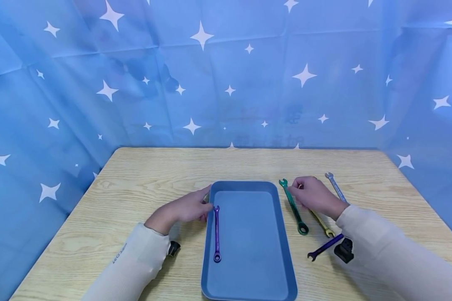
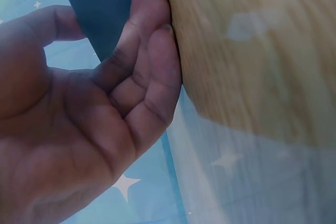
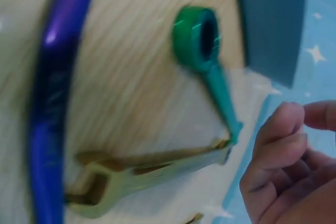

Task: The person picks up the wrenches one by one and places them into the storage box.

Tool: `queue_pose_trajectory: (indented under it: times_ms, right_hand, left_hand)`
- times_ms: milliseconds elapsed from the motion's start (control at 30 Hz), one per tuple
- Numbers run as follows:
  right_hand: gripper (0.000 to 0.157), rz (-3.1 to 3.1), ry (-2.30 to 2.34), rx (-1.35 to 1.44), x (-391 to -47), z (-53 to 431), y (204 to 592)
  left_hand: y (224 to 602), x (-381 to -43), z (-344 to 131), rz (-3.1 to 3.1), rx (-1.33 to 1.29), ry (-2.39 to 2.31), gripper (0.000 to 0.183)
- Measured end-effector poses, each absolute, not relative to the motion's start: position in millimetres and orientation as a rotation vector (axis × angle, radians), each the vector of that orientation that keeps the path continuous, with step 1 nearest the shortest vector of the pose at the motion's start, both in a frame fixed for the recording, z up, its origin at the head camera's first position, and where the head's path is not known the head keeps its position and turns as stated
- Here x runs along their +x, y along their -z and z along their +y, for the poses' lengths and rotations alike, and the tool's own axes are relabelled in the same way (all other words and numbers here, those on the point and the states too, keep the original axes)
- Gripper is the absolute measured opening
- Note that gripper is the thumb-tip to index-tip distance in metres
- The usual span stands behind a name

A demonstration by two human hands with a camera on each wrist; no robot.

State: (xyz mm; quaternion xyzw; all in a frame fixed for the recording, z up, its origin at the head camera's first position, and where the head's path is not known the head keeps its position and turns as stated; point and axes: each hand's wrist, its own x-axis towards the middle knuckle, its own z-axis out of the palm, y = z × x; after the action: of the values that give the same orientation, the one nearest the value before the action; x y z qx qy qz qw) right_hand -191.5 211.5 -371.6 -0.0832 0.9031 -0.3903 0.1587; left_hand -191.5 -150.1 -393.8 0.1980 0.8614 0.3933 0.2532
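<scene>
Now the green wrench slants roughly alongside the tray, just left of my nearer right hand — curled, seemingly empty — while my left hand grips the tray.

The wood-grained bench carries a blue tray at its near middle. Right of that lie a green wrench, a yellow wrench beside it, a silver wrench farther right and far, and, nearest, a slanted purple wrench, its right end hidden.
</scene>
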Motion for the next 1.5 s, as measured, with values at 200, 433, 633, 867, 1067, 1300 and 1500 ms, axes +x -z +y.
queue_pose_trajectory:
  times_ms: [200,433,633,867,1067,1300,1500]
  right_hand:
    - [0.029,2.635,1.002,-0.266,-194,220,384]
    - [0.033,2.673,0.874,-0.256,-196,221,395]
    - [0.042,2.795,0.628,-0.279,-197,217,399]
    - [0.042,2.859,0.453,-0.314,-195,215,399]
    - [0.042,2.852,0.419,-0.346,-193,214,399]
    - [0.039,2.832,0.428,-0.408,-195,212,399]
    - [0.039,2.831,0.435,-0.446,-198,209,401]
  left_hand:
    - [394,-191,-149,2.343,0.534,-1.062,0.069]
    - [393,-191,-148,2.333,0.544,-1.065,0.068]
    - [394,-191,-147,2.334,0.552,-1.056,0.068]
    - [395,-192,-146,2.340,0.528,-1.052,0.069]
    - [395,-191,-146,2.348,0.532,-1.036,0.067]
    - [394,-191,-147,2.354,0.537,-1.041,0.066]
    - [395,-190,-149,2.341,0.544,-1.064,0.065]
